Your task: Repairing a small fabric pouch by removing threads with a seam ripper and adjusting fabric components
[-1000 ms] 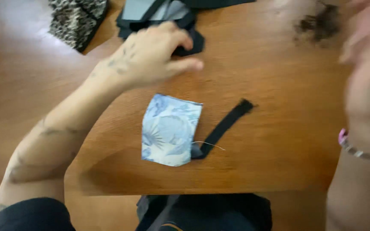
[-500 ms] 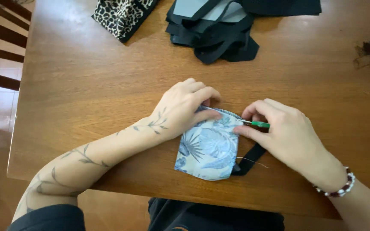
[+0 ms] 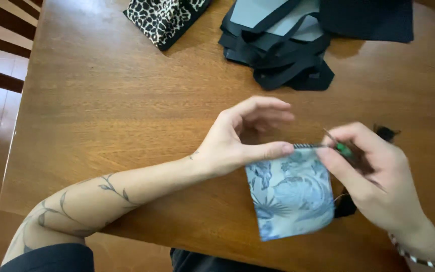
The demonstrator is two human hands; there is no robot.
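Head view, nearest first: the blue leaf-print fabric piece [image 3: 290, 194] lies by the near edge of the wooden table [image 3: 117, 100], now partly lifted at its top edge rather than pressed flat as it was half a second ago. The left hand [image 3: 242, 138] has risen off it; its thumb and forefinger pinch the top-left corner while the other fingers arch open above. The right hand [image 3: 368, 174], just right of the fabric, is closed around a small green-handled tool [image 3: 341, 147] whose thin metal tip sits at the dark stitched top edge, so the work seems to have moved from smoothing the piece to picking at that seam. A black strap [image 3: 346, 206] peeks out from under the fabric's right side. Well beyond the fabric, a pile of black and grey fabric pieces [image 3: 288, 45] rests, and left of that pile a leopard-print pouch [image 3: 162, 17].
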